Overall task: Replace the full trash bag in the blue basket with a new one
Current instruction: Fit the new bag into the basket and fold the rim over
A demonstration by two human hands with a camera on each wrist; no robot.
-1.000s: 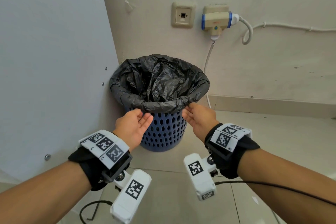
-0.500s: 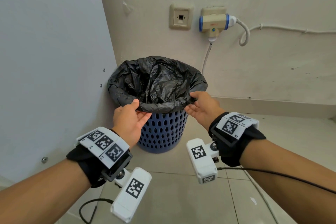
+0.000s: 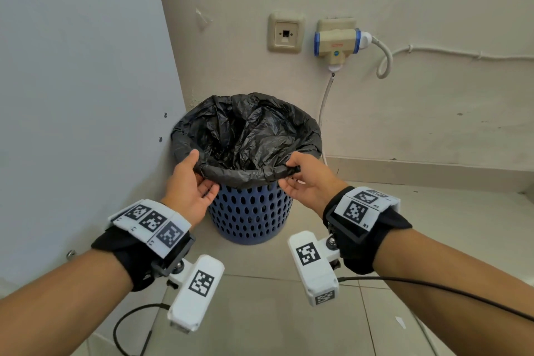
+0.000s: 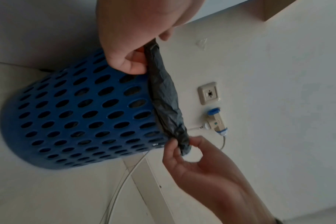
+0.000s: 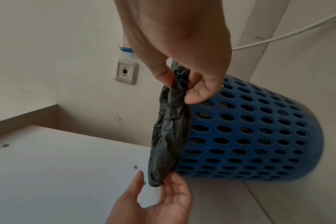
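A blue perforated basket (image 3: 248,217) (image 4: 82,115) (image 5: 249,133) stands on the floor in a corner, lined with a black trash bag (image 3: 245,136) whose edge is rolled over the rim. My left hand (image 3: 196,176) (image 4: 138,50) (image 5: 159,191) pinches the rolled bag edge (image 4: 163,94) at the near left of the rim, thumb on top and fingers below. At the near right, my right hand (image 3: 291,175) (image 5: 184,81) (image 4: 184,145) pinches the same rolled edge (image 5: 169,133) between thumb and fingers. The bag's contents are hidden among its folds.
A grey-white cabinet panel (image 3: 81,95) rises close on the basket's left. The beige wall behind carries a socket plate (image 3: 285,33) and a plug adapter (image 3: 336,43) with white cables (image 3: 323,113) running down beside the basket. Tiled floor (image 3: 260,312) lies in front.
Both hands rose from below the rim to the bag's rolled edge and closed on it. The head view has moved slightly closer.
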